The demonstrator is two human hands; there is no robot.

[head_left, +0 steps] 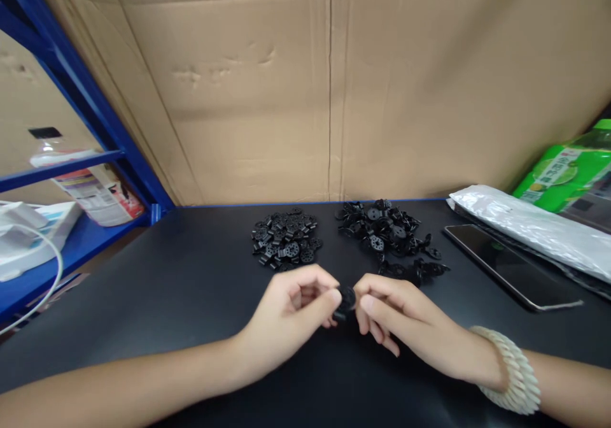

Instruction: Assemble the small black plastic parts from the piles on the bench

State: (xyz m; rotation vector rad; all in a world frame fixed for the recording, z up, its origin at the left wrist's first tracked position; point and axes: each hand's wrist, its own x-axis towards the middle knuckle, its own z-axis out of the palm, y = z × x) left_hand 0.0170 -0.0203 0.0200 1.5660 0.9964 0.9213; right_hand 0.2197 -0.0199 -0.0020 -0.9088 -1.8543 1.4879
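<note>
Two piles of small black plastic parts sit on the black table [181,288] in the head view, the only view here: a left pile [286,240] of compact round toothed discs, stacked tight, and a right pile [384,230] that is looser and more tangled, with discs carrying arms or clips that stick out and a few strays trailing toward the hands. Both hands meet at centre front, fingertips nearly touching. Left hand [291,316] and right hand [396,316] pinch one small black part [345,300] between them, narrow fingertip grip from both sides, held just above the table, near the piles but apart from them. Whether it is one piece or two being joined, cannot tell; too small and dark. Progress judgement: somewhere mid-batch, both piles look sizeable, so plenty is left to handle. Right wrist wears a cream ribbed bracelet [513,377]. Table surface is matte and smooth. Right of the piles lies a glossy dark phone [506,265], flat, then a crinkled silvery plastic bag [529,224] and a green bottle [568,173]. Behind stands creased brown cardboard [329,84]. Left side: blue metal shelf [86,106] holding a labelled bottle [98,189] on its side.
</note>
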